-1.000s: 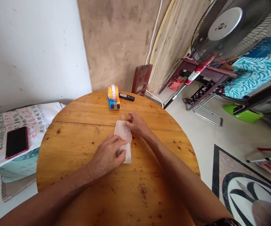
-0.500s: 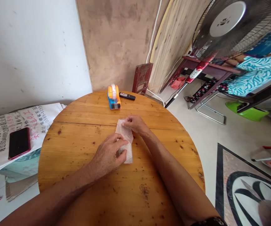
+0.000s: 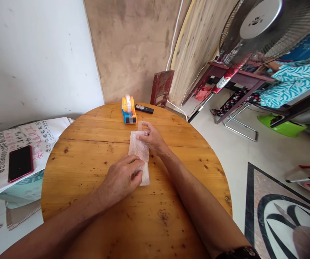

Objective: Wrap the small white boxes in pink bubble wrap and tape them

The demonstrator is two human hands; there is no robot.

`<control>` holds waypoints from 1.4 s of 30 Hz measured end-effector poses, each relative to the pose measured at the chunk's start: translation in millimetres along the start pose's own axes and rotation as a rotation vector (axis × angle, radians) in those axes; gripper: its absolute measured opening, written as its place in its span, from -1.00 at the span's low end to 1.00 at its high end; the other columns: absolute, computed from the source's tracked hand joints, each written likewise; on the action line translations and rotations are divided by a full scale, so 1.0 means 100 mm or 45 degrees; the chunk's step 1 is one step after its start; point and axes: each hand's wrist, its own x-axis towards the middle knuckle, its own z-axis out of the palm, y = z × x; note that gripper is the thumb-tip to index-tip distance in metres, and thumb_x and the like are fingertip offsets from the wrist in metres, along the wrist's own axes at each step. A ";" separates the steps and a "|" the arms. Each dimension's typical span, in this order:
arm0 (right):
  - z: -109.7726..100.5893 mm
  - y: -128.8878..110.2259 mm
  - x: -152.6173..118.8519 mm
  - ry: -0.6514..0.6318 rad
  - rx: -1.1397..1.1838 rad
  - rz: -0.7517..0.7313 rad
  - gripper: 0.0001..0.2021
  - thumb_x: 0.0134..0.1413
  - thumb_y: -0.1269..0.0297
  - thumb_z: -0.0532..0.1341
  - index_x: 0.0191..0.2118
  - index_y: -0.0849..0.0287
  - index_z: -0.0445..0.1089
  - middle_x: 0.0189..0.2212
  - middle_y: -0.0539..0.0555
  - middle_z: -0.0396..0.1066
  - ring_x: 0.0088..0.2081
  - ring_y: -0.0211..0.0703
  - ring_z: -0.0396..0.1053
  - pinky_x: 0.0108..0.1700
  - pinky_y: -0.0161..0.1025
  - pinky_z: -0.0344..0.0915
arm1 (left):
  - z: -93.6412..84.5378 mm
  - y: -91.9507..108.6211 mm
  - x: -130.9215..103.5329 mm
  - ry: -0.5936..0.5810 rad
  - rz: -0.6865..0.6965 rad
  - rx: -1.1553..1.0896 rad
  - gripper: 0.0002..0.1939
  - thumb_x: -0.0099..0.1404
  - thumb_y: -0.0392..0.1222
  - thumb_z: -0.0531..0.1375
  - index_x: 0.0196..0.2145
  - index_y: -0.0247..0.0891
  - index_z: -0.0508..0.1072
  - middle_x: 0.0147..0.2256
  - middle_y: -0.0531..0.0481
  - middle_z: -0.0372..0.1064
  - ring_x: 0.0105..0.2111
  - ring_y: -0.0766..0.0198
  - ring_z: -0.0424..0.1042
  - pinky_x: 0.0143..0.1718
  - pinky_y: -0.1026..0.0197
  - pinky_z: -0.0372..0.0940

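A narrow, whitish, see-through piece of bubble wrap (image 3: 138, 144) lies lengthwise on the round wooden table (image 3: 90, 158). My left hand (image 3: 124, 174) is closed on its near part, with the thumb and bent fingers at the left side. At the far end, my right hand (image 3: 153, 138) grips the wrap, its thumb on the sheet. A pale strip (image 3: 140, 126) sticks out beyond the far edge by my right fingertips; what it is I cannot tell. Farther back on the table stands an orange and blue tape dispenser (image 3: 128, 109) with a roll in it.
Behind the dispenser lies a black remote-like device (image 3: 144, 108). A phone (image 3: 21, 163) rests on printed sheets at the left. Beyond the table are a dark red chair (image 3: 162, 88) and a standing fan (image 3: 259, 21). A person in a patterned garment (image 3: 292, 86) sits at the right.
My right hand has opened out the far end of the bubble wrap, which now lies flatter and wider. A pale strip now shows at its far edge. My left hand stays at the near part.
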 end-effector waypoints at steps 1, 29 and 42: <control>0.02 -0.03 -0.01 0.012 0.094 0.026 -0.41 -0.31 0.26 0.36 -0.02 0.12 0.28 -0.58 -0.19 0.25 -0.56 -0.31 0.18 -0.48 -0.33 0.13 | 0.00 -0.01 0.00 -0.006 -0.038 -0.043 -0.76 0.25 -0.36 0.10 -0.18 -0.29 0.51 -0.15 -0.11 0.50 -0.18 0.12 0.46 -0.18 0.13 0.36; 0.13 -0.49 -1.41 -0.104 -0.214 -0.199 -0.84 0.02 0.41 0.21 -0.22 0.11 0.40 -0.20 0.05 0.48 -0.18 -0.14 0.42 -0.15 -0.23 0.33 | -0.08 -0.13 0.00 -0.049 -0.190 -0.241 -0.82 0.22 -0.22 0.17 -0.19 -0.22 0.39 -0.13 -0.08 0.39 -0.07 0.08 0.36 -0.06 0.06 0.29; 0.22 -0.23 -1.58 -0.035 -0.684 -0.719 -0.69 -0.01 0.56 0.10 -0.17 0.04 0.32 -0.33 0.05 0.45 -0.27 -0.10 0.38 -0.17 -0.14 0.34 | -0.45 -0.28 -0.03 -0.548 -0.014 -0.315 -0.49 0.10 -0.23 0.27 0.04 -0.17 0.36 0.13 -0.13 0.31 0.12 0.02 0.32 0.10 0.05 0.25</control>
